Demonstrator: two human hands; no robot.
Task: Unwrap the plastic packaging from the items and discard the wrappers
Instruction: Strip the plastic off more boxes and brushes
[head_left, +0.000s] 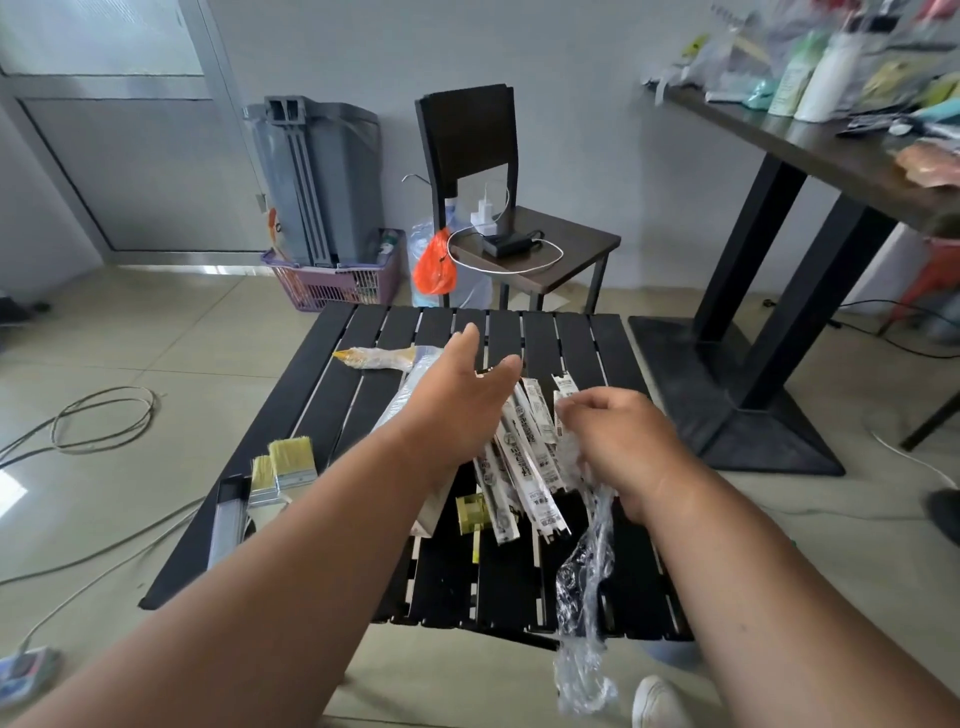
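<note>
A pile of several narrow white-labelled packets (524, 467) lies on the black slatted table (332, 395). My left hand (457, 395) hovers open above the pile, fingers spread and pointing away from me. My right hand (618, 441) is closed on a long crumpled clear plastic wrapper (584, 597), which hangs down past the table's near edge. A brush still in clear wrapping (374, 357) lies at the far left of the table. Two bare yellow-bristled brushes (283, 470) rest at the left edge.
A grey flat bar (228, 519) lies beside the brushes, and a small yellow-green item (472, 512) sits under the pile. Behind the table stand a dark chair (519, 228) with chargers, a grey bin (317, 176) in a purple basket, and cables on the floor (98, 421). A tall table (810, 140) is on the right.
</note>
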